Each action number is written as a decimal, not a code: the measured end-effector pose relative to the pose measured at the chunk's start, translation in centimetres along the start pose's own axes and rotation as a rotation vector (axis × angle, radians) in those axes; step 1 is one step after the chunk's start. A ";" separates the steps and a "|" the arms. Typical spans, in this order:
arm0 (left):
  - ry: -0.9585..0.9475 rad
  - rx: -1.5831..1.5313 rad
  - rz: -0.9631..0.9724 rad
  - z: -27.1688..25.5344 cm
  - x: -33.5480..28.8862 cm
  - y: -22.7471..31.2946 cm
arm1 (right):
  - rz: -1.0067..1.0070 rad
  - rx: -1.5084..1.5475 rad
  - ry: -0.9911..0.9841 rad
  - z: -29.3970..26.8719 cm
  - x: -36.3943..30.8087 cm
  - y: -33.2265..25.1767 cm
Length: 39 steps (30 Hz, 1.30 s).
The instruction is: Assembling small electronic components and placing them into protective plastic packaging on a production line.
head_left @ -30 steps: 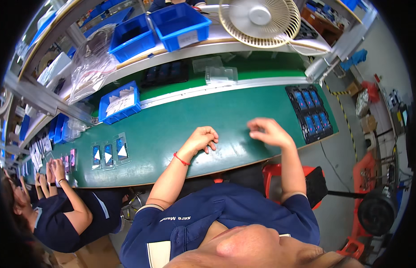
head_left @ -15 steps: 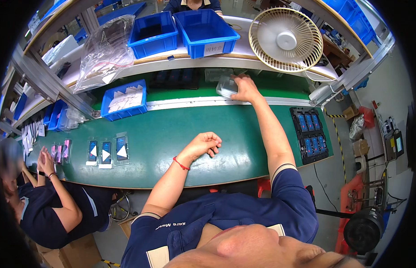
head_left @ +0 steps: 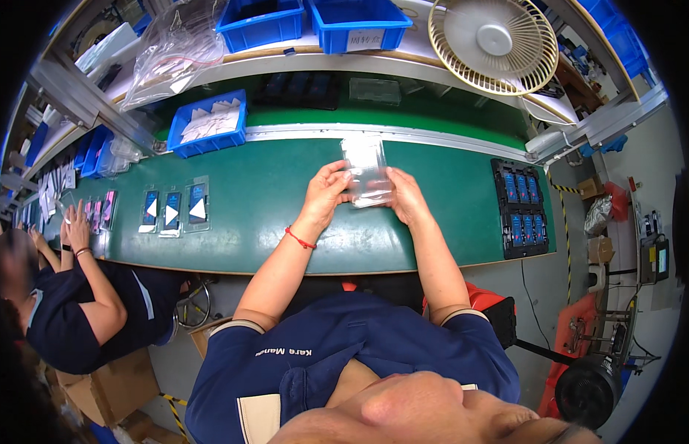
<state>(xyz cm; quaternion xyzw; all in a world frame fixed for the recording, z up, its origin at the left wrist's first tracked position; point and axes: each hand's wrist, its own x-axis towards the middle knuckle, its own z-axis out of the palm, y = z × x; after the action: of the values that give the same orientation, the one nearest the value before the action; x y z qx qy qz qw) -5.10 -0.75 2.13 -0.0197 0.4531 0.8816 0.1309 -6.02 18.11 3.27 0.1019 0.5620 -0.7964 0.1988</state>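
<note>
At the far left of the frame a co-worker in a dark blue shirt (head_left: 78,311) sits at the same long green work table (head_left: 270,214), with both hands resting near a row of small dark packs (head_left: 92,214) at the table's left end. A little to the right, three clear flat sleeves with dark inserts (head_left: 172,209) lie side by side on the green surface, and above them, in the upper left part, a blue plastic bin with white pieces (head_left: 209,129) stands at the back edge of the table. In the centre the change shows: half a second ago the right arm was stretched far to the back of the table, toward the shelf under the round beige fan (head_left: 494,41), and the left hand lay curled alone on the table. Now both hands meet in the middle of the frame. The left hand (head_left: 323,194) grasps the left edge of a clear plastic blister tray (head_left: 366,172), and the right hand (head_left: 405,196) grasps its right edge, so the tray is held between them just above the green surface, near the centre. It seems that the tray is fetched and the handling of it begins. To the right, a black tray with blue rectangular parts (head_left: 523,209) lies untouched at the table's right end.
</note>
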 end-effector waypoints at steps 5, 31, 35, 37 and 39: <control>0.008 0.078 0.012 -0.3 -0.3 -1.2 | -0.567 -0.367 0.113 1.8 -1.3 1.3; -0.151 0.151 -0.071 4.8 -2.6 -1.2 | -0.634 -0.792 0.239 0.1 -6.7 0.0; -0.247 -0.138 -0.103 5.8 -1.9 -3.1 | -0.517 -0.313 0.115 -1.9 -6.1 1.0; -0.218 -0.184 -0.089 6.2 -1.4 -3.5 | -0.436 -0.046 0.172 -2.4 -6.2 0.4; -0.164 -0.175 -0.114 6.5 -0.8 -3.9 | -0.404 -0.071 0.291 -5.1 -5.8 0.4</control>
<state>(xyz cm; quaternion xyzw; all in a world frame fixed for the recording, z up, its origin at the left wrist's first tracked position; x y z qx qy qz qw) -2.83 6.49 2.94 0.0152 0.3604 0.9075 0.2151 -0.91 23.94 3.41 0.0941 0.6214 -0.7766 -0.0439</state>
